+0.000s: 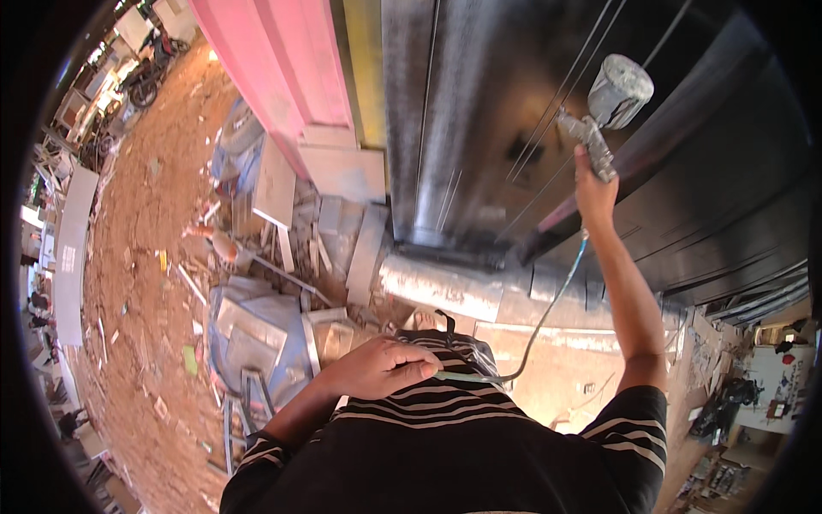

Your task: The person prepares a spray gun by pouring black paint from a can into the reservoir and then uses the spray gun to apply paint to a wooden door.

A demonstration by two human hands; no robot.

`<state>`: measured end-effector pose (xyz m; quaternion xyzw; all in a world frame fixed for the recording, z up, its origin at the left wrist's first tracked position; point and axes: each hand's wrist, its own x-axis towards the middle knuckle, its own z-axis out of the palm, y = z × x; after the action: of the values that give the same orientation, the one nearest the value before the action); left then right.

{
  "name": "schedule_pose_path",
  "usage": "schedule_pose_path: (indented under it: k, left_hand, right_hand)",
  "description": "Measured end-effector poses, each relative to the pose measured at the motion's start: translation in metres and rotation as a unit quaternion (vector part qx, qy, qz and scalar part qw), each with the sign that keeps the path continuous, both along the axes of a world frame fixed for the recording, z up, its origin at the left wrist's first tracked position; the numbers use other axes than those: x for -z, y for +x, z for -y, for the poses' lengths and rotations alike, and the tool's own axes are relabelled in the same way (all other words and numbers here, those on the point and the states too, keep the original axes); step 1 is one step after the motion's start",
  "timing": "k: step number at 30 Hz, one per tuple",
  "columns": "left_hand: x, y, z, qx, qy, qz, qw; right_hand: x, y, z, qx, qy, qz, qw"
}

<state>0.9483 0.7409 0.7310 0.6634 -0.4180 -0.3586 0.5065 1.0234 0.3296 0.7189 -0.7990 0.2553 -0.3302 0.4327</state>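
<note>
My right hand (593, 190) is wrapped round the handle of a paint spray gun (589, 147), raised in front of a glossy black panel (479, 128). A paint-smeared grey cup (620, 90) sits on top of the gun. From the base of the handle a thin greenish hose (561, 295) hangs down and curves back toward my waist. There my left hand (381, 367) is closed on the hose, close against my striped shirt. The gun's nozzle points at the black surface, apart from it; a brownish sheen shows there.
Pink panel (282, 68) and a yellow strip (365, 68) stand left of the black one. Boards (347, 176), a blue tarpaulin bundle (248, 334) and scraps lie on the dirt ground (141, 257). A motorcycle (147, 81) is far left; cluttered items (728, 407) lie at right.
</note>
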Motion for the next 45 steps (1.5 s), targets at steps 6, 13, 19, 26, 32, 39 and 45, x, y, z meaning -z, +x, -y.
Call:
schedule_pose_path:
  k: [6, 13, 19, 26, 32, 39, 45]
  left_hand:
    - [0.033, -0.002, 0.000, -0.004, 0.115, -0.126, 0.985]
    - [0.121, 0.005, 0.007, -0.068, 0.276, -0.241, 0.928]
    - [0.209, 0.000, 0.015, -0.111, 0.353, -0.346, 0.862]
    - [0.300, -0.016, 0.024, -0.124, 0.400, -0.431, 0.799]
    - [0.376, -0.039, 0.014, -0.129, 0.438, -0.480, 0.749]
    - [0.418, -0.043, 0.012, -0.158, 0.416, -0.491, 0.748]
    - [0.369, -0.032, 0.007, -0.157, 0.414, -0.459, 0.771]
  right_hand:
    - [0.178, -0.021, -0.014, 0.016, 0.073, -0.065, 0.995]
    - [0.377, -0.018, -0.027, 0.085, 0.044, -0.157, 0.983]
    - [0.531, -0.015, -0.033, 0.112, 0.069, -0.213, 0.968]
    - [0.689, -0.020, -0.060, 0.150, 0.089, -0.288, 0.942]
    - [0.803, -0.030, -0.076, 0.180, 0.087, -0.367, 0.908]
    - [0.854, -0.027, -0.075, 0.146, 0.055, -0.350, 0.923]
    - [0.747, 0.003, -0.078, 0.091, 0.112, -0.267, 0.953]
